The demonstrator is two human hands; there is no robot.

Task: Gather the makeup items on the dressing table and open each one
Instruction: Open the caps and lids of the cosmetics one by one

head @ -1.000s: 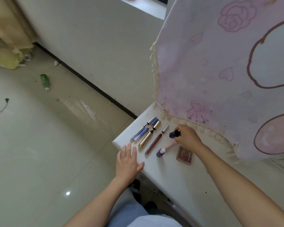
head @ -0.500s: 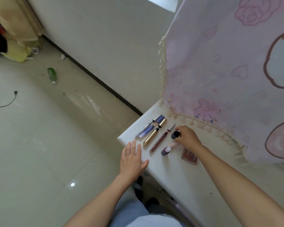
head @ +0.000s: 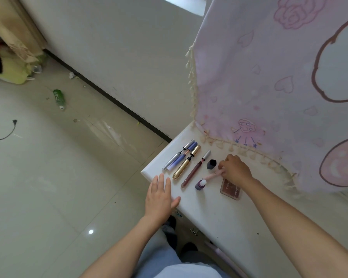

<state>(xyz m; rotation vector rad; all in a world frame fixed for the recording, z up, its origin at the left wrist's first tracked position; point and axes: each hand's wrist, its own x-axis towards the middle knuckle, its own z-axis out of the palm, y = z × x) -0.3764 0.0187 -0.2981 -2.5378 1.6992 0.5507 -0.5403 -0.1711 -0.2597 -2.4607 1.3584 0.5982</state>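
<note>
Head view, centre right: my right hand (head: pixel 234 169) pinches the upper end of the pink tube (head: pixel 210 176), whose long axis runs down-left toward its purple cap (head: pixel 200 184). My left hand (head: pixel 161 197) lies flat and spread on the bench (head: pixel 219 215) edge, lower left, nearer that cap. Dark cap (head: pixel 211 164) stands just above.

Soft, even daylight; wide-angle view

A small glare spot is seen on the glossy floor (head: pixel 90 231), shadows are kept faint, straight lines are bent near the edges, and slight softness is noted throughout.
</note>
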